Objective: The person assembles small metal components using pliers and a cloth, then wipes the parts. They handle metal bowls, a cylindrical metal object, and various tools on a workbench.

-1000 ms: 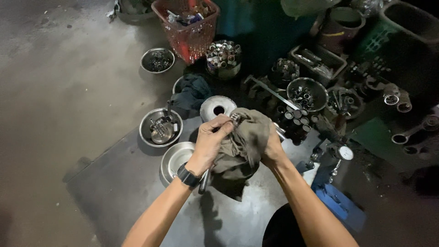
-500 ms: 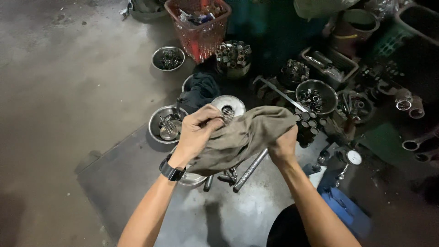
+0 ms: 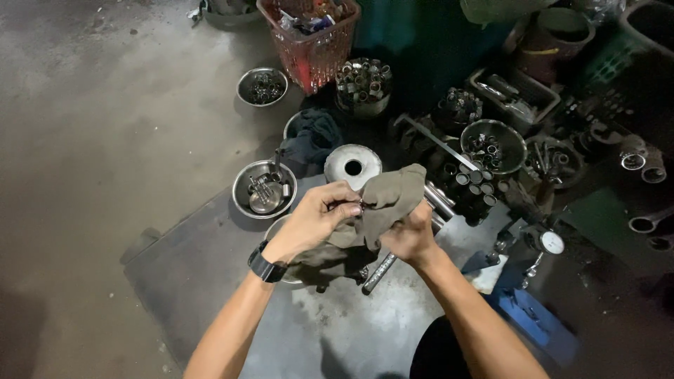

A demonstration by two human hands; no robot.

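Both my hands hold a grey-brown rag [image 3: 382, 203] over a dark metal sheet [image 3: 196, 281] on the floor. My left hand [image 3: 319, 217], with a black watch on its wrist, pinches a small dark part against the rag's edge with its fingertips. My right hand [image 3: 411, 235] grips the rag from below, where it bunches up and hangs down. A long metal rod [image 3: 379, 270] lies under the rag. A shiny round metal housing with a centre hole [image 3: 352, 165] stands just beyond my hands.
Steel bowls of small metal parts [image 3: 265, 189] [image 3: 261, 85] sit left and behind. A red plastic basket [image 3: 312, 42], a tub of sockets [image 3: 361, 84], a bowl of parts [image 3: 493, 145], a dial gauge [image 3: 551, 242] and a blue box [image 3: 526, 316] crowd the back and right. Bare concrete lies at left.
The rag was spread wide between my hands half a second ago. Now it is gathered up, and my hands have come closer together, with the left pinching at its edge.
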